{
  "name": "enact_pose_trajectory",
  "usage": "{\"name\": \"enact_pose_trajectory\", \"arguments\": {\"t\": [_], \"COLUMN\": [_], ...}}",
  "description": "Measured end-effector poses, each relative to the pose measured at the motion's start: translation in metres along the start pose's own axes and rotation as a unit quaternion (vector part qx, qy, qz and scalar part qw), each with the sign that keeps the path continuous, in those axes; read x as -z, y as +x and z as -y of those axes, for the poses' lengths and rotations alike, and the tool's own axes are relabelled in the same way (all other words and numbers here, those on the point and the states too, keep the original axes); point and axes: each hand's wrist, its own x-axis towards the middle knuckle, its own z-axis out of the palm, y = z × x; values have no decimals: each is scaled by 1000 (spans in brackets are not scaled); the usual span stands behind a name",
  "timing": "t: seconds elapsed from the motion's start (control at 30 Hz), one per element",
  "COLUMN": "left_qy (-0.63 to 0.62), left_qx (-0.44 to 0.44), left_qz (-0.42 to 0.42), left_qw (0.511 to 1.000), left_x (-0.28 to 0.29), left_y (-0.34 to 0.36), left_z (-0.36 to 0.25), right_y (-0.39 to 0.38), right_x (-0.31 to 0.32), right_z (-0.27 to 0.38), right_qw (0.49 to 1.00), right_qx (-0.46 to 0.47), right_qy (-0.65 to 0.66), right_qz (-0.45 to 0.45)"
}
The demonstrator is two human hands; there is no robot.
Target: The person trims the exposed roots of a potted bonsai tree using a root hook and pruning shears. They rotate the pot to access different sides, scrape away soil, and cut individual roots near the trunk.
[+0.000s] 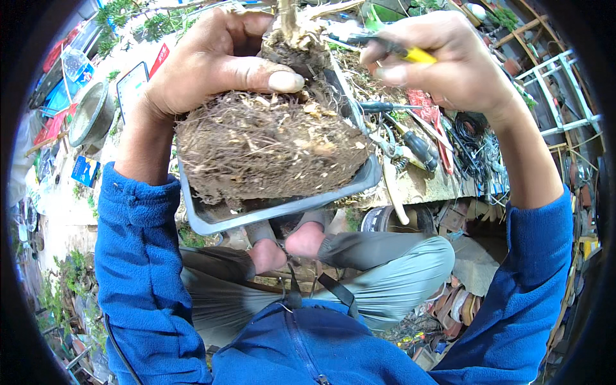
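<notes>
A plant's block of soil and matted roots (269, 147), scattered with pale wood chips, sits tilted in a dark grey rectangular tray (285, 208) in front of me. From its far side rises a woody trunk (287, 20) with a rough, scraped base. My left hand (208, 67) is closed round that base, thumb laid across the near side. Opposite it, my right hand (443, 61) is closed on a hand tool with a yellow and black handle (420, 56). The tool's working end points left toward the trunk; motion blur hides its exact kind.
Right of the tray lie a screwdriver (385, 107), pliers (389, 144), a dark-handled tool (420, 151) and coiled black wire (471, 131). A round basin (90, 114) and a phone-like screen (131, 86) stand left. A white metal frame (564, 90) is far right.
</notes>
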Motion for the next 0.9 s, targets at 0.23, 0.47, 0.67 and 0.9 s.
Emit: {"name": "enact_pose_trajectory", "arguments": {"t": [0.23, 0.47, 0.67, 0.9], "left_qy": [0, -102, -30, 37], "left_qx": [78, -12, 6, -7], "left_qz": [6, 3, 5, 7], "left_qw": [997, 995, 1000, 999], "left_x": [-2, -10, -4, -2], "left_y": [5, -1, 1, 2], "left_z": [-11, -7, -13, -14], "right_y": [-21, -27, -32, -10], "right_x": [0, -17, -13, -34], "right_z": [15, 41, 51, 44], "right_qw": [988, 989, 872, 777], "right_qx": [-146, -143, -295, -280], "right_qy": [12, 13, 389, 560], "right_qz": [46, 17, 28, 68]}}
